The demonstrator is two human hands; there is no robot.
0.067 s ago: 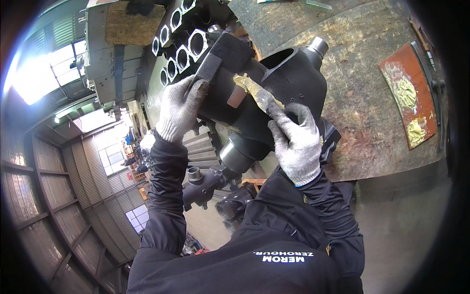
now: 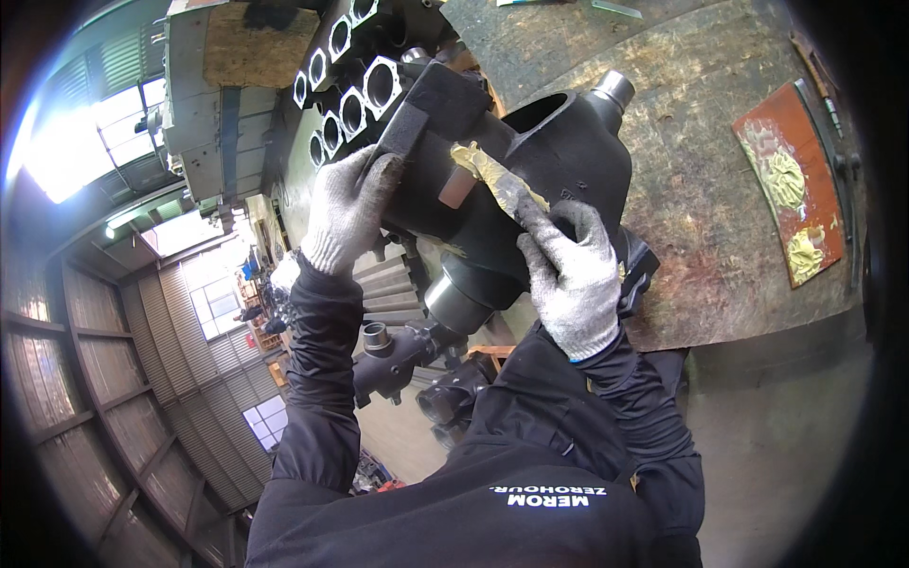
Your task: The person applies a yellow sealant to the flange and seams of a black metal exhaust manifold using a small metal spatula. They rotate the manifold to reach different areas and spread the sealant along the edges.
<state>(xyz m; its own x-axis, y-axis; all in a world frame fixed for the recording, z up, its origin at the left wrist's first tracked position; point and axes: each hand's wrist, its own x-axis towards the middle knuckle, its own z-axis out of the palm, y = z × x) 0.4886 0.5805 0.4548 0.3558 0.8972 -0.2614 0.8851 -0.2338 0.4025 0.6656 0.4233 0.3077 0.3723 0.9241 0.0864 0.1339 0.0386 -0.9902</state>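
Note:
A large black metal casting (image 2: 559,156), with an oval opening and bright machined ends, lies tilted at the edge of the workbench. My left hand (image 2: 346,208), in a pale knitted glove, is closed around the edge of its flat flange (image 2: 405,131). In my gloved right hand (image 2: 576,275) is a putty knife (image 2: 511,194), its blade smeared with yellowish putty. The blade lies over the casting's middle, beside a small reddish-brown rectangular patch (image 2: 457,187). Whether its edge touches the surface I cannot tell. My right fingers hide the handle.
An orange-brown board (image 2: 775,142) with putty mounds lies on the stained workbench (image 2: 686,180) at right. Several castings with bright hexagonal faces (image 2: 383,85) stand at far left. Below the bench edge sit more dark castings (image 2: 393,364). A long thin tool (image 2: 822,85) lies at far right.

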